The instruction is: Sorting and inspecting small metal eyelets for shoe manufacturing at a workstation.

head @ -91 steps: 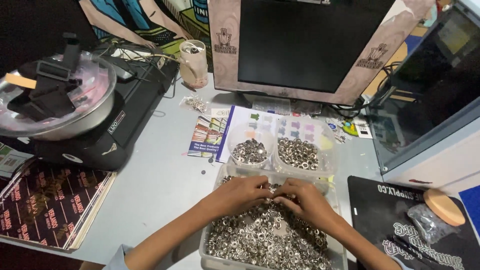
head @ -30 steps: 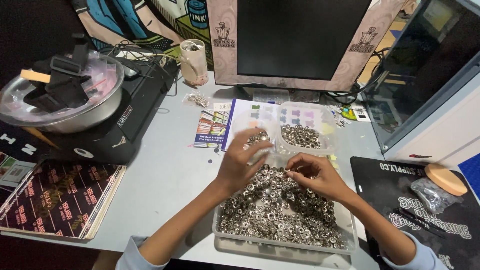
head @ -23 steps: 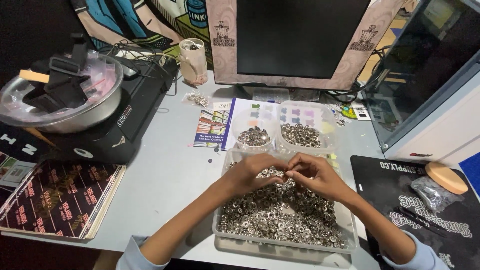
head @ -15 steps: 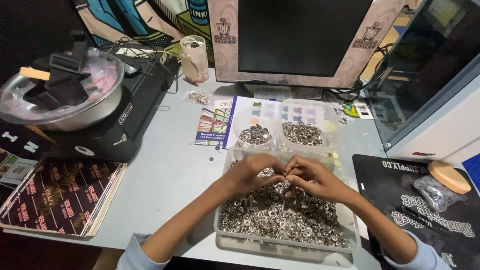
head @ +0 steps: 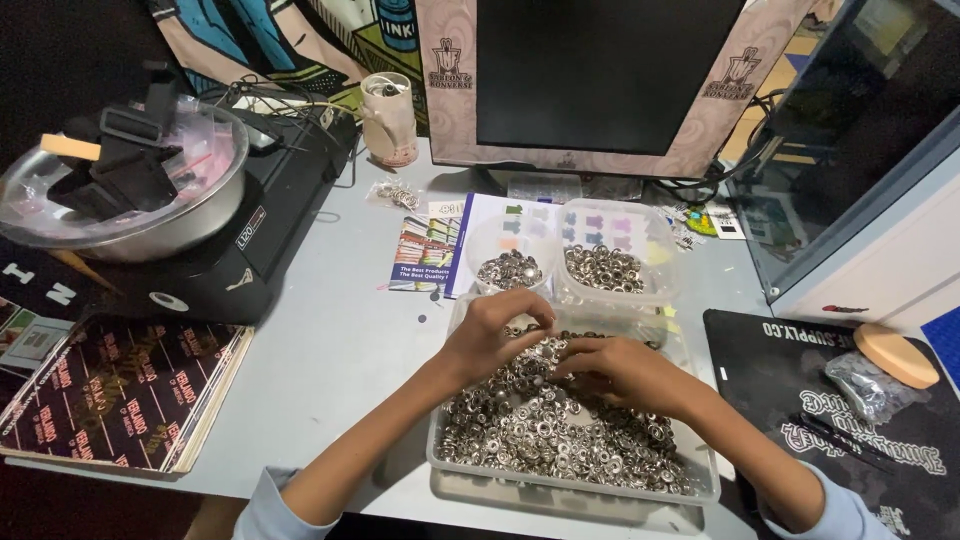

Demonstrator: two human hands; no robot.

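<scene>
A clear plastic tray (head: 450, 458) full of small silver metal rings lies on the grey desk in front of me. My left hand (head: 492, 332) hovers over the tray's far left part, fingers curled and pinching at the rings. My right hand (head: 625, 372) rests on the pile at the tray's middle right, fingers bent down into the rings. Just beyond the tray stand two small clear tubs: a round one (head: 508, 262) and a squarer one (head: 610, 260), each partly filled with the same rings.
A black machine (head: 230, 262) with a metal bowl (head: 150, 225) on top stands at the left. A monitor (head: 600, 80) rises at the back, a paper cup (head: 388, 118) beside it. Leaflets (head: 425, 252) lie under the tubs. A black mat (head: 850, 420) is at the right.
One second ago my left hand reached up over the round tub. It has since drawn back down to the tray beside my right hand, which stays on the pile.
</scene>
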